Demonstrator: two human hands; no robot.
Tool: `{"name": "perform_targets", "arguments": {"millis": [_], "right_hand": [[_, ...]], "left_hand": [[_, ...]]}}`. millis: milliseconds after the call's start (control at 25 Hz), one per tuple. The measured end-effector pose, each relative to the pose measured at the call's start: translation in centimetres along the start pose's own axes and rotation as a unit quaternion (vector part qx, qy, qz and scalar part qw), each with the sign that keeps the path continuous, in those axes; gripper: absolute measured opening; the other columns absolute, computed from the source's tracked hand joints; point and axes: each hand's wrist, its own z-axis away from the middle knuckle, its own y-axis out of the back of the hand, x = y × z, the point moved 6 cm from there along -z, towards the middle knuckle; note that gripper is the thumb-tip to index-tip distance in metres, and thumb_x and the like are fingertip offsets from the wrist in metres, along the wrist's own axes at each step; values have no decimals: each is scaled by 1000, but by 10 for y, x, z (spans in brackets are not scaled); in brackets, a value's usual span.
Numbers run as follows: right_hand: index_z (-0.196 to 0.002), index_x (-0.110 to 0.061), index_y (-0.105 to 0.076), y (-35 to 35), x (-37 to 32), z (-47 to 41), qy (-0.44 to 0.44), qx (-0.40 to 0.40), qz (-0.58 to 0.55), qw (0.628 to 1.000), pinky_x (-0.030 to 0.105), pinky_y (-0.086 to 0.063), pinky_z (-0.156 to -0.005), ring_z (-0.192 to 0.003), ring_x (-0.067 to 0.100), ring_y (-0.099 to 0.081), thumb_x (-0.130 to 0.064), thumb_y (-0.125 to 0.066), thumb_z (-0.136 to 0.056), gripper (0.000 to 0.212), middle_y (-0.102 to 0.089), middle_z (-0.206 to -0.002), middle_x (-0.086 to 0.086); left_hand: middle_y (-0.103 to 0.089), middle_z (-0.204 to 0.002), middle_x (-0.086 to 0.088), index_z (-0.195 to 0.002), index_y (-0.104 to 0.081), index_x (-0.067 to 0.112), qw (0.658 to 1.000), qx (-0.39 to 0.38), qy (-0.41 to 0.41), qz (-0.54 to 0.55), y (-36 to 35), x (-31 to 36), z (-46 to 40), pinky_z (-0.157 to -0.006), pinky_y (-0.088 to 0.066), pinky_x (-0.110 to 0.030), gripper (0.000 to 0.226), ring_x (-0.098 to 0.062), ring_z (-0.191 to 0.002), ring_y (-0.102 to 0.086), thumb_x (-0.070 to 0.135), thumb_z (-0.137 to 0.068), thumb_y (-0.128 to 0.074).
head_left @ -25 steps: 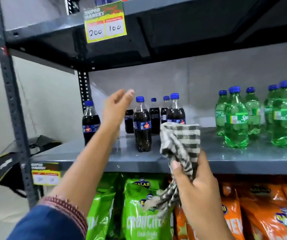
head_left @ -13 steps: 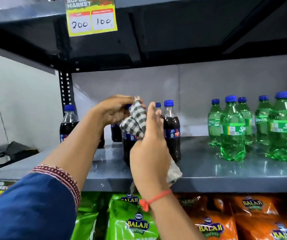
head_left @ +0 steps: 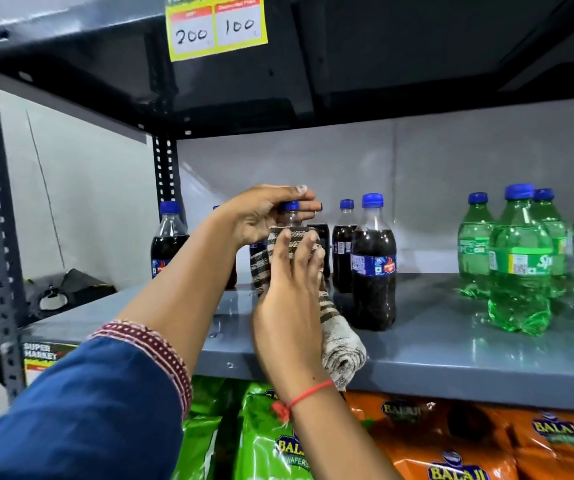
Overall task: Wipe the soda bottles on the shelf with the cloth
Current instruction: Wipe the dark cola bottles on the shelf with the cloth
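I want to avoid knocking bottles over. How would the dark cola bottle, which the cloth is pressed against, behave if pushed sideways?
The cola bottle is tall and narrow, so it probably tips easily; the left hand steadying its cap suggests this. It looks full, so fairly heavy. On the smooth shelf it may slide.

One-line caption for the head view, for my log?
Left hand steadies a cola bottle by its cap while right hand presses the cloth around it.
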Motion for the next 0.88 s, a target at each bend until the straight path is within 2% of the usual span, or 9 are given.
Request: {"name": "perform_targets", "arguments": {"millis": [40,120,160,240,400,520,640,760,880], "right_hand": [[-148,-20,5,7,0,1,9,17,-13,1000,37,-5,-118,-144,26,13,9,-31,-85,79,15,-157,10],[-147,-19,-4,17,-2,3,16,77,-38,996,35,-28,-111,-145,26,-7,14,-32,-81,79,9,-158,9],[-141,-20,-13,18,-2,3,13,98,-46,994,36,-41,-97,-141,30,-22,15,-33,-80,73,8,-158,12],[-119,-14,-32,17,-1,3,7,131,-24,991,38,-49,-76,-128,38,-42,15,-38,-79,50,0,-156,19],[-96,-4,-62,14,-4,7,52,222,105,968,40,-54,-82,-119,40,-52,7,-51,-72,28,-49,-134,24],[-109,-8,-67,-10,-1,17,63,168,248,952,41,-44,-97,-120,33,-54,-15,-64,-67,42,-56,-131,17],[-121,-8,-61,-25,3,22,60,96,311,944,42,-40,-100,-123,27,-53,-48,-79,-52,81,-52,-136,13],[-120,-16,-62,-14,0,13,99,59,359,926,38,-44,-98,-124,20,-52,-59,-74,-53,80,-54,-136,3],[-141,-14,-36,-8,-2,7,151,-48,479,863,41,-23,-113,-141,20,-24,-61,-51,-80,79,-25,-153,7]], "left_hand": [[-74,-83,-5,-104,-60,-2,1000,1,1,3,0,0,1,-69,-57,-20,25,-12,-73,-71,14,-86,-53],[-73,-79,-7,-106,-59,-5,1000,5,-6,9,0,1,1,-65,-56,-19,26,-13,-72,-71,12,-86,-53],[-73,-78,-7,-105,-58,-6,1000,6,-10,10,0,2,1,-65,-56,-19,26,-13,-71,-71,11,-86,-53],[-73,-77,-8,-103,-59,-6,1000,4,-10,17,-1,2,1,-67,-57,-21,24,-14,-71,-71,10,-86,-53],[-71,-85,-11,-98,-61,-3,1000,1,3,28,0,1,1,-69,-57,-22,20,-14,-72,-71,10,-85,-54],[-70,-91,-11,-99,-63,1,1000,5,10,11,0,-1,0,-76,-54,-24,20,-13,-72,-70,14,-85,-55],[-68,-100,-11,-104,-61,0,1000,5,10,-5,2,-1,1,-76,-55,-25,24,-13,-76,-70,15,-86,-55],[-68,-102,-10,-105,-61,1,1000,-5,11,-19,1,0,2,-75,-56,-24,25,-13,-79,-70,16,-86,-54],[-69,-102,-8,-106,-61,4,999,-13,16,-36,2,0,0,-77,-56,-23,25,-12,-83,-70,19,-86,-54]]}}
